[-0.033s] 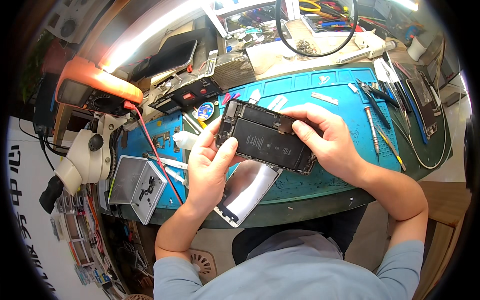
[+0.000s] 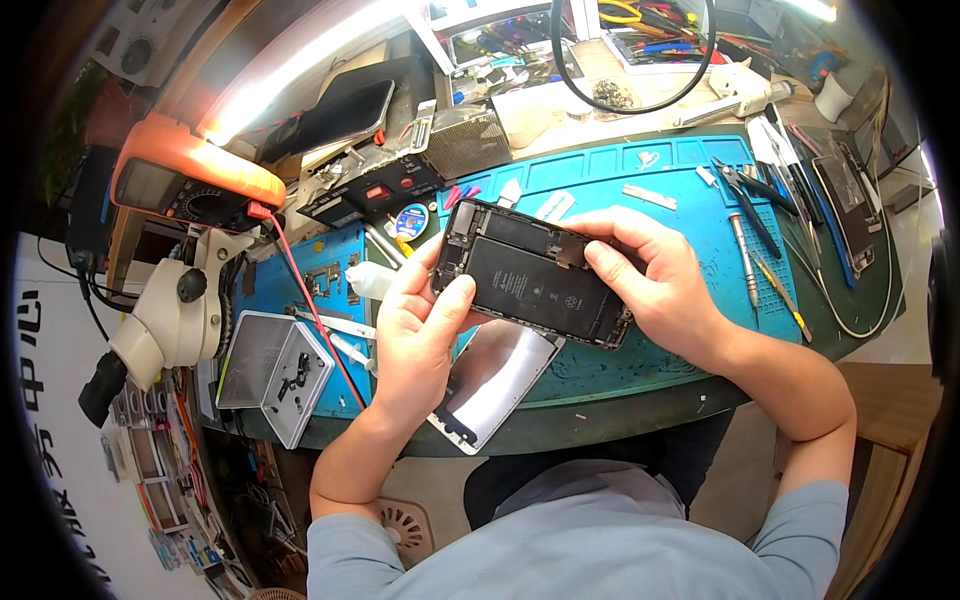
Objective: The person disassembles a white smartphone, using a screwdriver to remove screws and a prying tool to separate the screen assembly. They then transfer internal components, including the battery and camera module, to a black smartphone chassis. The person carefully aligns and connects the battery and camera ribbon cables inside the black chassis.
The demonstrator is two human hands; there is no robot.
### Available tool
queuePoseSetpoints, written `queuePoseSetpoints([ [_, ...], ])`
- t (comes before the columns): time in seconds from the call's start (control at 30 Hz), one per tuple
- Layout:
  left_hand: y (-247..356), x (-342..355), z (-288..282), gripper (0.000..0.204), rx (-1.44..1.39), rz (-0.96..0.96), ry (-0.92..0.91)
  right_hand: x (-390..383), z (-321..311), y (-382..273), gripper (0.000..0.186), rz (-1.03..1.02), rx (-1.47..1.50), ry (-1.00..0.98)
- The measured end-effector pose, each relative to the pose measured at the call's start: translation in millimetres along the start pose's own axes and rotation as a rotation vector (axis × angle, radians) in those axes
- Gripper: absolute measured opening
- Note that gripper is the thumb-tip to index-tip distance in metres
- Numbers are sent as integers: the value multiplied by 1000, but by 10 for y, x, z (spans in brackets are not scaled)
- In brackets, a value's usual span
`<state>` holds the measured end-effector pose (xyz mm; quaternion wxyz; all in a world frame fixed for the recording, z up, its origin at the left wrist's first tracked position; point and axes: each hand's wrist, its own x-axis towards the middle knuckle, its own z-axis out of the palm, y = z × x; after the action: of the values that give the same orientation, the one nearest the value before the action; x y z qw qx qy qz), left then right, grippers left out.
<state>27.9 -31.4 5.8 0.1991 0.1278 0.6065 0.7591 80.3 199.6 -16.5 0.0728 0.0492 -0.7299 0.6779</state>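
Note:
An opened smartphone is held between both hands above the blue mat, tilted down to the right. Its inside faces up, with a black battery filling much of the body. My left hand grips the left end, thumb on the near edge. My right hand is closed around the right end, thumb on the upper face near a metal bracket; its other fingers are partly hidden behind the phone. Below them, a detached phone screen with a silvery back and white border lies at the mat's front edge.
An open clear case with small dark parts sits on the left, near a microscope and an orange multimeter. On the right lie black pliers, a screwdriver and a second phone part. A blue silicone mat covers the bench.

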Motion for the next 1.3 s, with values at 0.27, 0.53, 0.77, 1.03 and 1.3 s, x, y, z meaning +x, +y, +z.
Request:
queuePoseSetpoints([
  [0.27,15,-11,23,49,-53,49,-42,44,-96,-103,23,62,133,44],
  [0.53,-8,10,-138,32,50,318,48,273,-851,-365,28,41,-176,139],
  [0.77,80,22,-71,44,75,326,102,394,-1352,-223,25,99,-251,272],
  [1.03,148,124,-149,43,152,485,259,458,-1153,-17,26,272,-380,190],
  [1.3,201,199,-326,40,207,587,282,414,-1059,-16,33,280,-1034,196],
])
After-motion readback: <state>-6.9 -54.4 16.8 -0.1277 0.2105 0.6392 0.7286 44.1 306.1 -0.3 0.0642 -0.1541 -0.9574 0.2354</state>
